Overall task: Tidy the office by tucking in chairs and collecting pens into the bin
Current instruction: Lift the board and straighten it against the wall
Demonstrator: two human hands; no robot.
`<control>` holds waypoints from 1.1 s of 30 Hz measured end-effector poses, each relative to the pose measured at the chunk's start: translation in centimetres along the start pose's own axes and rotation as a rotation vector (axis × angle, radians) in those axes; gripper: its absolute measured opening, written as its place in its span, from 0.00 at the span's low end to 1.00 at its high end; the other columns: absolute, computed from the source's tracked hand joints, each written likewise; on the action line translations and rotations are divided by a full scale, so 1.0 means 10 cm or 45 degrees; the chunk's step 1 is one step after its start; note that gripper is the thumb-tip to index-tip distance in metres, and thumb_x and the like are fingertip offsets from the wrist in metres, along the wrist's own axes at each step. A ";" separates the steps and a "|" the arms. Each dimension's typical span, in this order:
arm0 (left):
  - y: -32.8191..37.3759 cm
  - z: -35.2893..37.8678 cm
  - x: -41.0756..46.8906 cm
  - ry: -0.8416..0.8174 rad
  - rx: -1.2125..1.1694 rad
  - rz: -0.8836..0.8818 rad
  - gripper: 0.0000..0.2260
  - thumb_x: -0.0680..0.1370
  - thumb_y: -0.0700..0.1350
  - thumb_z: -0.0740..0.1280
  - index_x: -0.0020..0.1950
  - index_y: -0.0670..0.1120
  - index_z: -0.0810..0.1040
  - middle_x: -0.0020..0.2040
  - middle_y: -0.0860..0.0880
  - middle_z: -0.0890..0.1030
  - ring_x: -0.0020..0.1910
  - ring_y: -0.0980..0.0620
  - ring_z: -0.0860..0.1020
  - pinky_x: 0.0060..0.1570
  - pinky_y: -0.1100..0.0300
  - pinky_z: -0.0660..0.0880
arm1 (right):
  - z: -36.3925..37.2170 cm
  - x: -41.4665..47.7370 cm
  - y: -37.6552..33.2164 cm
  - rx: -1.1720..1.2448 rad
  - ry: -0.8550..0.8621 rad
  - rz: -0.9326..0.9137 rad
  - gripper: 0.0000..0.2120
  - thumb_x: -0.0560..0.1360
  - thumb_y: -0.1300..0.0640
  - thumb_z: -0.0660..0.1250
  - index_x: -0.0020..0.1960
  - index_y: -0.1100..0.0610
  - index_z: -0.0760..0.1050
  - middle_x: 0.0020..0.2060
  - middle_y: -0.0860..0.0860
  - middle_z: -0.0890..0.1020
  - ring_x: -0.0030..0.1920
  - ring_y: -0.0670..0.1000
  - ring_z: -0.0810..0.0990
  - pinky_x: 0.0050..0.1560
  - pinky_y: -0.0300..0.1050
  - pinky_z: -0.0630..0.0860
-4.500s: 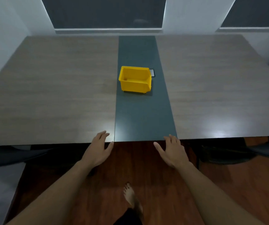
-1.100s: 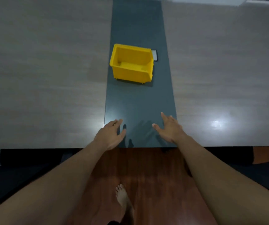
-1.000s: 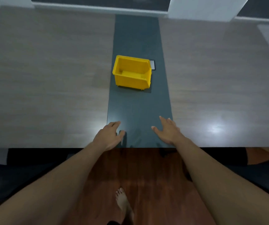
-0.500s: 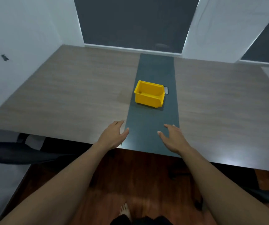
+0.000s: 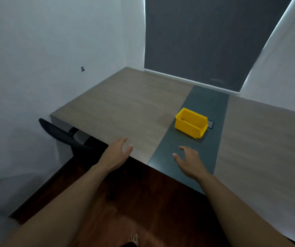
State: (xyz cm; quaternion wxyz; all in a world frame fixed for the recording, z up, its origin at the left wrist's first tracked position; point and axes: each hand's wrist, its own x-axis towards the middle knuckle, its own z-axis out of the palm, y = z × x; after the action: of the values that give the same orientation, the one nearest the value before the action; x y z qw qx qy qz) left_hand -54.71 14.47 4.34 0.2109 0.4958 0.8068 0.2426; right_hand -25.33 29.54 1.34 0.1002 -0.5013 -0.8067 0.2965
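Observation:
A yellow bin (image 5: 191, 123) stands on the dark centre strip of the wooden table (image 5: 121, 111), with nothing visible inside it. My left hand (image 5: 117, 154) hovers open over the table's near edge, left of the strip. Over the strip's near end, well short of the bin, my right hand (image 5: 189, 162) is open with fingers spread. A black chair (image 5: 63, 135) is pushed under the table's left end, its backrest sticking out by the wall. No pens are in view.
White walls close in on the left and behind the table, with a dark window panel (image 5: 210, 41) at the back. A small flat panel (image 5: 210, 124) lies just behind the bin. The floor (image 5: 134, 196) in front is dark red wood.
The view has swung left and upward, bringing the left wall and the black chair into sight. Both hands stay open near the table's front edge.

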 end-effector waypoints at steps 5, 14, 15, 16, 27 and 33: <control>-0.23 -0.20 -0.62 0.177 -0.043 -0.121 0.31 0.85 0.64 0.59 0.84 0.48 0.65 0.82 0.48 0.69 0.81 0.48 0.67 0.80 0.47 0.66 | 0.18 -0.10 -0.24 0.026 -0.027 -0.165 0.29 0.84 0.41 0.64 0.78 0.56 0.68 0.76 0.55 0.73 0.78 0.58 0.66 0.76 0.61 0.67; -0.96 -0.88 -1.81 0.527 -0.036 -0.469 0.27 0.86 0.60 0.60 0.81 0.46 0.70 0.79 0.47 0.73 0.78 0.47 0.71 0.76 0.51 0.66 | 0.79 -0.17 -1.21 0.090 -0.218 -0.408 0.28 0.84 0.42 0.64 0.77 0.57 0.70 0.74 0.56 0.75 0.75 0.58 0.71 0.75 0.54 0.68; -1.07 -0.96 -1.92 0.568 -0.048 -0.509 0.27 0.86 0.60 0.60 0.81 0.46 0.70 0.79 0.47 0.73 0.77 0.47 0.71 0.76 0.51 0.66 | 0.88 -0.18 -1.36 0.096 -0.252 -0.436 0.28 0.84 0.41 0.63 0.78 0.56 0.69 0.75 0.55 0.74 0.76 0.57 0.71 0.75 0.54 0.68; -1.19 -1.05 -2.04 0.607 -0.068 -0.550 0.27 0.86 0.60 0.60 0.80 0.46 0.71 0.79 0.47 0.73 0.77 0.47 0.71 0.77 0.51 0.66 | 0.97 -0.19 -1.53 0.095 -0.286 -0.469 0.29 0.84 0.40 0.62 0.78 0.56 0.69 0.75 0.54 0.74 0.76 0.57 0.71 0.75 0.54 0.69; -2.68 -2.03 -3.12 0.951 -0.260 -0.860 0.27 0.85 0.61 0.61 0.80 0.48 0.72 0.78 0.50 0.75 0.77 0.49 0.73 0.77 0.50 0.67 | 2.22 -0.24 -3.59 0.030 -0.566 -0.785 0.29 0.83 0.40 0.64 0.79 0.53 0.68 0.75 0.51 0.74 0.76 0.53 0.71 0.74 0.52 0.71; -3.63 -2.53 -3.77 1.110 -0.415 -1.023 0.25 0.85 0.58 0.62 0.78 0.47 0.74 0.77 0.49 0.76 0.77 0.49 0.73 0.78 0.50 0.67 | 3.08 -0.41 -4.72 -0.052 -0.681 -0.910 0.28 0.84 0.41 0.64 0.78 0.55 0.69 0.73 0.52 0.75 0.74 0.54 0.73 0.73 0.51 0.72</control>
State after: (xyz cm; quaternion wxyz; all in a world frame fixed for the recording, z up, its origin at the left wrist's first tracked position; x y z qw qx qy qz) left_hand -78.89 -38.30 6.40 0.0097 -0.0305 0.8951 0.4446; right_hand -72.89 -0.84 4.44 -0.0256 -0.0986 -0.9325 0.3466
